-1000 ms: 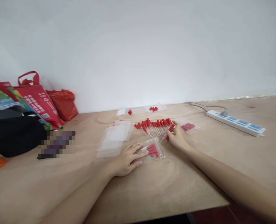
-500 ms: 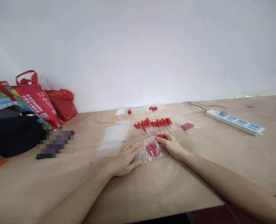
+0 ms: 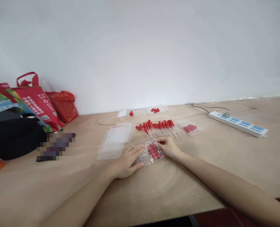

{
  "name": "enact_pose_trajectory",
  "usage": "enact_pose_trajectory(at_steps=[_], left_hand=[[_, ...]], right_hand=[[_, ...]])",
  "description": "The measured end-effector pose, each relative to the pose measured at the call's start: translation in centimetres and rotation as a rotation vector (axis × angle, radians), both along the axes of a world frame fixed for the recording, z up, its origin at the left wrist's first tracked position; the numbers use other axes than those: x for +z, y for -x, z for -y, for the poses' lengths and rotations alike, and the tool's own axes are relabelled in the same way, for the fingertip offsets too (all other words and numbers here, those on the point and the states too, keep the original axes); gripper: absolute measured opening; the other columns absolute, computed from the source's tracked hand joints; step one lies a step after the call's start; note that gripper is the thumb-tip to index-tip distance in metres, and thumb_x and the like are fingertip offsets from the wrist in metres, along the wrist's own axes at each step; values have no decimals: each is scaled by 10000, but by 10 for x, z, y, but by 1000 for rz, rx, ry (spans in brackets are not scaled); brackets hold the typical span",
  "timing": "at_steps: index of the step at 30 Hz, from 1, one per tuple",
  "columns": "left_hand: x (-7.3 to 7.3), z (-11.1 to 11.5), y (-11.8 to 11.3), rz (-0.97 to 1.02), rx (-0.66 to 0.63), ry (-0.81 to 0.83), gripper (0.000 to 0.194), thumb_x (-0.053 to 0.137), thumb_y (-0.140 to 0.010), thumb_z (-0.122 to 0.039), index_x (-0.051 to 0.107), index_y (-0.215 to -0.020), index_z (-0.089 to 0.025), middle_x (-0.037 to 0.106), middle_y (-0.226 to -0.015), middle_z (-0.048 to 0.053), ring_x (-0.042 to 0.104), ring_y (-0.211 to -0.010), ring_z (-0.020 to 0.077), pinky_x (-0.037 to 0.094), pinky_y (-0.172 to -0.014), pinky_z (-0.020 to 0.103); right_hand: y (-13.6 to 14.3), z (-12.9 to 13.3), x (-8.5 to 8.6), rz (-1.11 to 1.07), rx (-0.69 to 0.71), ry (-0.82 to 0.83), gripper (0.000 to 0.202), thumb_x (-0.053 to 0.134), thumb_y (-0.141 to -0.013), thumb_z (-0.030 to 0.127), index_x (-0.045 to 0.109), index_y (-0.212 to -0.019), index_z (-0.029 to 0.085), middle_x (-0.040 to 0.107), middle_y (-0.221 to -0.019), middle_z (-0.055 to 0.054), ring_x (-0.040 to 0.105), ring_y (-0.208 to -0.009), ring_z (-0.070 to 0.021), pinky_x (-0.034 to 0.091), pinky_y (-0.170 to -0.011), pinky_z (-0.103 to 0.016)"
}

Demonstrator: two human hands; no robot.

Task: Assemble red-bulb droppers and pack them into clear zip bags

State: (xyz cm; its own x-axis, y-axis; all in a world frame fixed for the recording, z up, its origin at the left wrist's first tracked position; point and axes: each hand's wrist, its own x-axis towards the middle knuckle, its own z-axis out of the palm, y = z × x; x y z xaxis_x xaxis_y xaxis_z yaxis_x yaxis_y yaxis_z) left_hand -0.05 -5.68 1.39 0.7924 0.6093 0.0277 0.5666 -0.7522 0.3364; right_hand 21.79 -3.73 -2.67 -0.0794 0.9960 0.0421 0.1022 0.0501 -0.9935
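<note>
Pressing flat, left hand [image 3: 127, 162] pins clear bag [image 3: 151, 153] mid-worktop, fingers spread. Right hand [image 3: 168, 147] pinches bag's far-right mouth (nearer that end). Bag's long axis slants left-right; loose red-tipped droppers [image 3: 157, 127] fanned just behind.

My left hand [image 3: 128, 162] lies flat on the table [image 3: 201, 176], on the left end of a little bag [image 3: 151, 153]. My right hand [image 3: 169, 146] touches the right end of that bag. Some droppers are inside the bag. Just behind the bag lies a row of droppers [image 3: 157, 127]. To the right of the row is another filled bag [image 3: 189, 128]. To the left of the row is a pile of flat bags [image 3: 115, 140]. Farther back, near the wall, lie more small bags [image 3: 144, 111]. A power strip [image 3: 238, 124] lies far to my right. Shopping bags [image 3: 39, 102] stand far to my left, by the wall.
</note>
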Motion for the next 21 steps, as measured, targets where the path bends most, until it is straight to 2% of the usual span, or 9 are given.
enact_pose_trajectory(at_steps=[2, 3, 4, 6, 8, 10, 14, 17, 21], left_hand=[[0, 0, 0, -7, 6, 7, 578, 381, -868, -355, 104, -1365, -258, 229, -1412, 46, 212, -1283, 211, 175, -1054, 427], [-1, 0, 0, -13, 12, 11, 575, 377, -869, -363, 108, -1365, -258, 229, -1411, 47, 207, -1285, 210, 179, -1053, 424], [-1, 0, 0, -18, 18, 16, 570, 372, -870, -369, 112, -1365, -260, 229, -1411, 45, 200, -1287, 210, 183, -1053, 422], [0, 0, 1, -21, 24, 27, 556, 366, -871, -378, 124, -1361, -274, 228, -1412, 37, 188, -1291, 211, 192, -1050, 420], [0, 0, 1, -13, 19, 32, 546, 367, -872, -380, 136, -1358, -287, 234, -1410, 30, 187, -1291, 216, 199, -1047, 423], [0, 0, 0, -3, 10, 28, 544, 372, -870, -379, 143, -1356, -288, 239, -1408, 31, 195, -1288, 221, 201, -1045, 427], [-1, -1, 1, -6, -1, 24, 553, 372, -871, -380, 132, -1359, -277, 241, -1407, 42, 196, -1289, 218, 175, -1052, 433], [-2, -1, 1, -8, 8, 45, 561, 370, -871, -380, 115, -1361, -280, 214, -1416, 40, 177, -1296, 205, 186, -1053, 417], [-1, -1, 2, 39, 4, 54, 557, 370, -869, -371, 122, -1359, -282, 171, -1429, 29, 184, -1295, 197, 235, -1042, 376]], right_hand=[[0, 0, 1, 26, 91, -11, 241, 591, -649, 392, 604, -658, 151, 618, -580, -3, 571, -541, -134, 454, -522, -249], [-2, 0, 2, 38, 93, -10, 249, 563, -669, 395, 605, -671, 150, 601, -557, 4, 549, -502, -121, 439, -493, -237], [-4, -1, 3, 57, 51, -11, 254, 541, -684, 396, 600, -687, 149, 582, -537, 11, 520, -463, -107, 415, -456, -222], [-9, -4, 6, 117, -121, -22, 259, 530, -691, 399, 584, -730, 149, 560, -537, 18, 469, -420, -85, 360, -399, -197], [-14, -7, 8, 172, -243, -27, 275, 567, -667, 401, 577, -774, 148, 563, -570, 17, 460, -432, -78, 335, -391, -186], [-16, -9, 10, 183, -190, -5, 288, 619, -627, 388, 584, -772, 141, 575, -591, 12, 472, -466, -78, 346, -418, -186], [-14, -11, 11, 152, 47, 52, 245, 673, -570, 345, 554, -594, 132, 541, -519, 28, 455, -471, -71, 350, -454, -192], [-12, -8, 12, 94, 98, 58, 277, 669, -568, 363, 492, -557, 150, 495, -485, 53, 425, -450, -62, 341, -453, -190], [-12, -1, 17, -35, 128, -9, 298, 598, -635, 441, 469, -652, 173, 526, -567, 45, 483, -522, -85, 404, -532, -211]])
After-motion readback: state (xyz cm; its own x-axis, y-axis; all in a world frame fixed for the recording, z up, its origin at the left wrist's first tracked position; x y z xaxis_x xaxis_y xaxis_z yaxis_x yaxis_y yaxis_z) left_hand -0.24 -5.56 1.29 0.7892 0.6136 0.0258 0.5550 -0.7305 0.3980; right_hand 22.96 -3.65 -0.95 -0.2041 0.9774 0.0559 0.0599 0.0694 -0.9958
